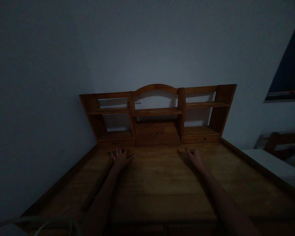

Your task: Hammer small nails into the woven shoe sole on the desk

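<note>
My left hand [121, 159] rests toward the back left of the wooden desktop [157, 177], its fingers spread. Beneath and beside those fingers lies a thin dark object [109, 153]; its kind is too dim to make out, and a small glint shows near the thumb. My right hand [196, 159] is over the back right of the desktop, fingers curled together with the index finger pointing toward the shelf. Whether anything small is between its fingers cannot be seen.
A wooden shelf unit [157, 112] with compartments and small drawers stands along the desk's back edge, against a wall. Raised wooden rims [255, 165] border the desktop's sides. Pale cables [70, 221] show at the lower left. A white surface [272, 164] and wooden furniture are at the right.
</note>
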A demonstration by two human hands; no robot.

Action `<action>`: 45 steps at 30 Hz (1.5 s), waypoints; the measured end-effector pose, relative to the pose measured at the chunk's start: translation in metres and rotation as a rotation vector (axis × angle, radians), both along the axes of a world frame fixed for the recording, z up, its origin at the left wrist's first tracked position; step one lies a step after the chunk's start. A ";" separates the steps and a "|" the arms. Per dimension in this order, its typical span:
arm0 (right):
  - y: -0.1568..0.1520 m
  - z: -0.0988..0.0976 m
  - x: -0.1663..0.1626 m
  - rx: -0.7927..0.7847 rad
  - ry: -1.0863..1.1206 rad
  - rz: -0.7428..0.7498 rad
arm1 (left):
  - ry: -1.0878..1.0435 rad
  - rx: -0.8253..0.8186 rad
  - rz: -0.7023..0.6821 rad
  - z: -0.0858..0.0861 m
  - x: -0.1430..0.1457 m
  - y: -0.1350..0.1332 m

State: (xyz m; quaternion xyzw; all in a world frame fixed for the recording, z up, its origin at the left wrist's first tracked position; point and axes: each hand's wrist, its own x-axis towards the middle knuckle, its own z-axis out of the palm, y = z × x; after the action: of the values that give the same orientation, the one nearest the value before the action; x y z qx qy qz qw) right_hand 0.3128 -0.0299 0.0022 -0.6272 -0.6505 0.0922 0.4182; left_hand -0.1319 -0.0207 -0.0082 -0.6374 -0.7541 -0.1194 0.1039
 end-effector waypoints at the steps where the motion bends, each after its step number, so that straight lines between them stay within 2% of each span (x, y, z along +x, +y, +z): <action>1: 0.000 0.000 0.000 0.001 0.001 0.001 | -0.003 -0.004 0.004 0.000 -0.001 0.000; 17: -0.003 0.004 -0.001 -0.002 0.010 -0.008 | -0.088 -0.017 0.027 0.000 -0.009 0.009; 23: -0.002 0.003 -0.003 -0.002 0.004 -0.007 | -0.136 0.172 0.066 0.013 -0.007 0.004; 26: -0.002 0.003 -0.002 -0.004 0.002 -0.009 | -0.119 0.211 0.059 0.023 -0.006 -0.001; 36: -0.002 0.003 0.000 -0.003 -0.002 -0.004 | -0.030 0.129 0.026 0.034 0.003 -0.017; 45: 0.002 0.000 0.000 0.007 -0.014 -0.017 | -0.065 0.088 0.026 0.034 0.005 -0.011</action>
State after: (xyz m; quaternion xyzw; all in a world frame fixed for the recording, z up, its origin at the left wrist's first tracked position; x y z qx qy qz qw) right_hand 0.3129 -0.0280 0.0023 -0.6321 -0.6483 0.0819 0.4165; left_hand -0.1273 -0.0321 0.0257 -0.6182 -0.7592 -0.1718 0.1090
